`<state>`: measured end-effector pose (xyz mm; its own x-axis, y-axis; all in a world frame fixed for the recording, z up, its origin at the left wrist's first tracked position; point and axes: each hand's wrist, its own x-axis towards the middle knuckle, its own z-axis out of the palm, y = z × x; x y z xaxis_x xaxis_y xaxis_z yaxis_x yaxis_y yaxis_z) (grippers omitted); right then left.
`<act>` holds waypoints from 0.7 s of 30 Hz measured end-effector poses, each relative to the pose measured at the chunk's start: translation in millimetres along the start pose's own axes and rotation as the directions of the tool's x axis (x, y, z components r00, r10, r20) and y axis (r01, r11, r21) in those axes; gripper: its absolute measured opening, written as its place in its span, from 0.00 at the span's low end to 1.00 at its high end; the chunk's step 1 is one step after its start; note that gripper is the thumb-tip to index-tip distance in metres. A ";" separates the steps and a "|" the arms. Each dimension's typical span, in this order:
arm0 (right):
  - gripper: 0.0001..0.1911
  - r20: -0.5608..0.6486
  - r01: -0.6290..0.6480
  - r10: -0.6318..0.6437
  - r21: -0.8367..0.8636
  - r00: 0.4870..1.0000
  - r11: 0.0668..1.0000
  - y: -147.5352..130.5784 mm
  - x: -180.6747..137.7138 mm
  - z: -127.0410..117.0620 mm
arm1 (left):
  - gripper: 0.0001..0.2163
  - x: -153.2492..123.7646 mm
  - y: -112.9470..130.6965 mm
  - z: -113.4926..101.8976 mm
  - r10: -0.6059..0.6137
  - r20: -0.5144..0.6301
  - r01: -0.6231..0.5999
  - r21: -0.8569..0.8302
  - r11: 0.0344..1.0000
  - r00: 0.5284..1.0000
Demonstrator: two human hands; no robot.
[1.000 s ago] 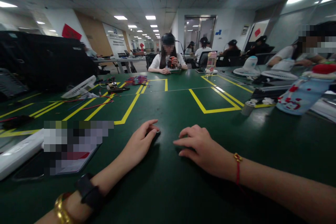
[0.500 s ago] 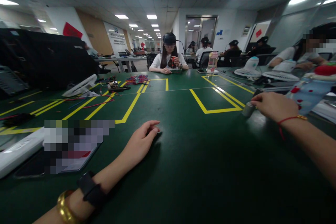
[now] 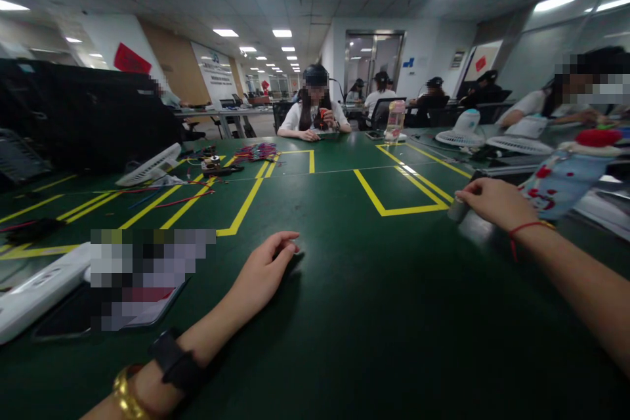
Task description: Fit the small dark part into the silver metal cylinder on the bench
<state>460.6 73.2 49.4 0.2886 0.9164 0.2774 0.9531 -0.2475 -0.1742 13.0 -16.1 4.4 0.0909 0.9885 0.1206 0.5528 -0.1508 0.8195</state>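
Observation:
On the right, my right hand (image 3: pixel 497 203) reaches over the green table (image 3: pixel 344 315), its fingers closed on the top of a small grey cylinder (image 3: pixel 458 210). The cylinder stands about upright at the corner of a yellow tape outline (image 3: pixel 413 211); my fingers hide part of it. My left hand (image 3: pixel 268 269) lies on the table left of centre, fingers loosely bent and thumb a little apart, with nothing visible in it. Left of that forearm are a phone-like flat object (image 3: pixel 63 315), partly blurred out, and a white power strip (image 3: pixel 44 285).
A light blue bag with red decorations (image 3: pixel 566 180) stands beyond my right wrist. White fans (image 3: pixel 462 131) sit at the back right, near a pink-capped bottle (image 3: pixel 395 121). Tangled wires (image 3: pixel 256 152) and a tilted white fan (image 3: pixel 150 167) lie left. A person (image 3: pixel 315 108) sits opposite.
The view has shifted slightly, so the things on the right appear a little farther left. My right hand keeps its hold on the grey cylinder; my left hand stays put.

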 end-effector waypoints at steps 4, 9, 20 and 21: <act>0.15 0.000 0.045 -0.045 0.087 0.999 0.995 1.3 -5.7 0.4 | 0.16 -1.1 -0.3 -1.0 0.004 0.003 -0.004 -0.028 1.000 1.000; 0.21 -0.070 0.122 -0.108 0.243 0.992 0.962 -16.1 -25.2 0.2 | 0.16 0.0 -1.1 -2.2 -0.002 0.002 0.002 -0.042 0.999 1.000; 0.15 -0.132 0.542 -0.773 0.784 0.621 0.302 -175.0 -174.4 12.6 | 0.10 -10.1 10.0 -3.0 0.169 -0.004 -0.169 0.021 0.985 0.986; 0.16 -0.113 0.521 -0.776 0.799 0.621 0.300 -177.9 -179.8 14.4 | 0.10 -12.8 13.9 -1.5 0.208 0.016 -0.208 0.020 0.978 0.978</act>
<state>237.8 -43.0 17.0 -0.5497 0.7252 0.4146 0.3636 0.6545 -0.6629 18.3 -30.9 15.1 0.2167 0.9354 0.2796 0.5385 -0.3534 0.7650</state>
